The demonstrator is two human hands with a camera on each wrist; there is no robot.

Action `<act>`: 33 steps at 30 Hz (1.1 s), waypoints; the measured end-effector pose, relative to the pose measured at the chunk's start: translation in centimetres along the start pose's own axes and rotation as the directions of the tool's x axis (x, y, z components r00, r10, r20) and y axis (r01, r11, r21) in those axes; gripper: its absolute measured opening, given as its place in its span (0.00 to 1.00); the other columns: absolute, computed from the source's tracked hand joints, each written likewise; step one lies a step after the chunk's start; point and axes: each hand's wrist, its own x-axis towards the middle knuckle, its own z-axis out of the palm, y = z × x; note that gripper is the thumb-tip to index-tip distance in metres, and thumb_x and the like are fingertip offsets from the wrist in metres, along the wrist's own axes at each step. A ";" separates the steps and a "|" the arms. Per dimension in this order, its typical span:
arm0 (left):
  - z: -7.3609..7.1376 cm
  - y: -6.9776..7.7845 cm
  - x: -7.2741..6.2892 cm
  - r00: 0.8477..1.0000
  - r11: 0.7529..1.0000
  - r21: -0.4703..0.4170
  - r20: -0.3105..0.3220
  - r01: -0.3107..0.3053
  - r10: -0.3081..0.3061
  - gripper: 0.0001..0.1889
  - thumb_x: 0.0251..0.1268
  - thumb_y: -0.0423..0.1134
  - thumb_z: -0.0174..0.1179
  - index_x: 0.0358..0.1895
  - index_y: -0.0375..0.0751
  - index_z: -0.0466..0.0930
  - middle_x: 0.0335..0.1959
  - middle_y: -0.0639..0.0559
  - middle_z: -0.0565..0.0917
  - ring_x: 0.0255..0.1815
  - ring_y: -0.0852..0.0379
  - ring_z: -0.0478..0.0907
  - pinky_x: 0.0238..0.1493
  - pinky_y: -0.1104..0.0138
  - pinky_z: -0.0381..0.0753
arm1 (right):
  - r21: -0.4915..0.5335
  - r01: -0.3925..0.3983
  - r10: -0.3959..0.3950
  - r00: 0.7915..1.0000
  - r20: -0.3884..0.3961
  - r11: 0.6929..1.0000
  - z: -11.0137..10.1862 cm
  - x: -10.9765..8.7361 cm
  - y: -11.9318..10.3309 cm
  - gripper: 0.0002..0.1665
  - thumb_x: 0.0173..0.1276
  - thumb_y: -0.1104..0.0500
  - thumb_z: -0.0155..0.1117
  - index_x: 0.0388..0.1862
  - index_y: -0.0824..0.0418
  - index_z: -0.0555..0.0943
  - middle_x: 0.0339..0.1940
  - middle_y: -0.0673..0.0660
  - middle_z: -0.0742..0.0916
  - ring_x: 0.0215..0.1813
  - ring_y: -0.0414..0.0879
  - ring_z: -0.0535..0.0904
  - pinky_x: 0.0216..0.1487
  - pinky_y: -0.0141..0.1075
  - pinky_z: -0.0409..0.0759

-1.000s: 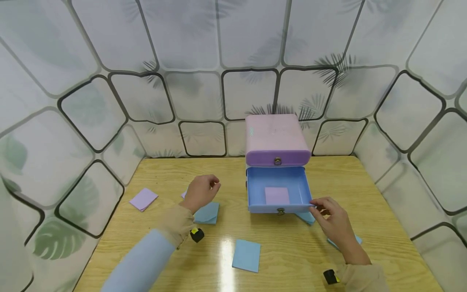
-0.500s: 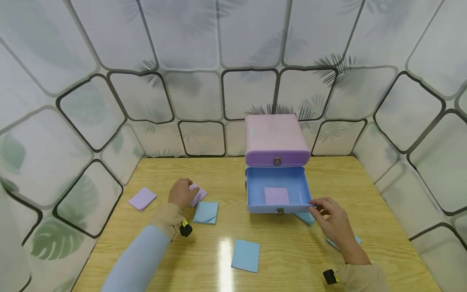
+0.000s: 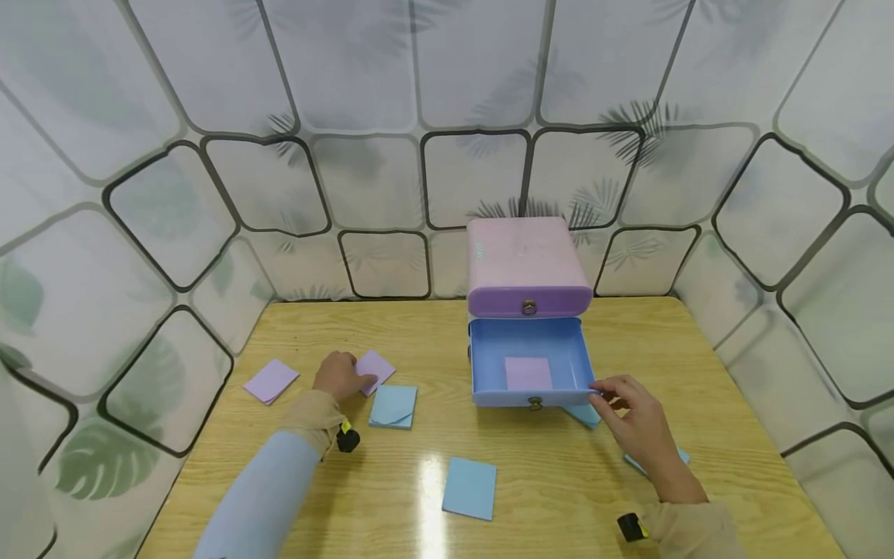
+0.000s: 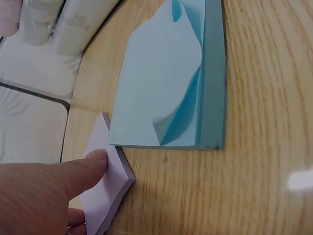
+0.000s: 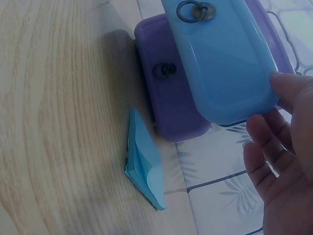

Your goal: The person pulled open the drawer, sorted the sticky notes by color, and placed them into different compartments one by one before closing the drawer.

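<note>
My left hand (image 3: 340, 378) is at a purple sticky note pad (image 3: 377, 368) on the table. In the left wrist view its thumb lies on the pad's top and its fingers curl at the pad's side edge. A blue sticky note pad (image 4: 161, 78) with a lifted top sheet sits right beside it. My right hand (image 3: 634, 419) pinches the front right corner of a blue drawer (image 5: 230, 63), thumb on one side and fingers below. This drawer is pulled out of a small pink and purple cabinet (image 3: 527, 252). Another purple pad (image 3: 528, 373) lies inside it.
Another purple pad (image 3: 271, 381) lies at the far left, and a blue pad (image 3: 469, 487) near the front. One more blue pad (image 5: 144, 164) lies below the drawer, and another (image 3: 635, 464) shows partly behind my right wrist. Patterned walls enclose the table (image 3: 335, 497).
My left hand has moved left and down from near the table's middle to the purple pad, placing its thumb on it. My right hand and the drawer have stayed put.
</note>
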 end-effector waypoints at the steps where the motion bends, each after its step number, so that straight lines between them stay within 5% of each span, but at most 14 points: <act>1: 0.0 0.0 0.0 1.000 1.000 0.002 0.003 -0.002 0.002 0.29 0.53 0.49 0.71 0.46 0.22 0.80 0.40 0.33 0.82 0.41 0.41 0.79 0.44 0.51 0.78 | 0.001 0.003 -0.003 1.000 -0.002 1.000 0.0 0.0 0.0 0.13 0.57 0.71 0.70 0.41 0.61 0.83 0.38 0.49 0.82 0.37 0.35 0.77 0.33 0.22 0.76; 10: 0.4 -0.4 0.5 1.000 1.000 0.003 0.014 0.020 -0.020 0.31 0.51 0.50 0.73 0.45 0.22 0.80 0.39 0.34 0.82 0.40 0.42 0.79 0.42 0.52 0.78 | -0.003 0.012 -0.012 1.000 -0.008 1.000 0.0 0.2 -0.1 0.13 0.57 0.72 0.70 0.41 0.61 0.83 0.38 0.49 0.83 0.36 0.35 0.77 0.33 0.22 0.76; 21: 0.1 0.0 0.4 0.995 0.996 -0.026 0.045 0.090 -0.089 0.35 0.53 0.49 0.72 0.53 0.21 0.75 0.48 0.30 0.79 0.50 0.37 0.76 0.51 0.49 0.75 | -0.017 0.003 -0.003 1.000 -0.004 1.000 -0.1 0.3 -0.3 0.12 0.58 0.71 0.70 0.40 0.60 0.84 0.37 0.50 0.83 0.36 0.35 0.77 0.33 0.23 0.76; 33: 0.5 -0.2 0.5 0.992 0.991 -0.068 0.047 0.119 -0.115 0.34 0.52 0.49 0.72 0.53 0.25 0.72 0.46 0.33 0.79 0.45 0.40 0.78 0.46 0.51 0.76 | -0.019 0.013 -0.013 1.000 -0.006 1.000 -0.1 0.3 -0.1 0.13 0.57 0.72 0.70 0.40 0.60 0.84 0.37 0.49 0.82 0.36 0.34 0.76 0.32 0.24 0.77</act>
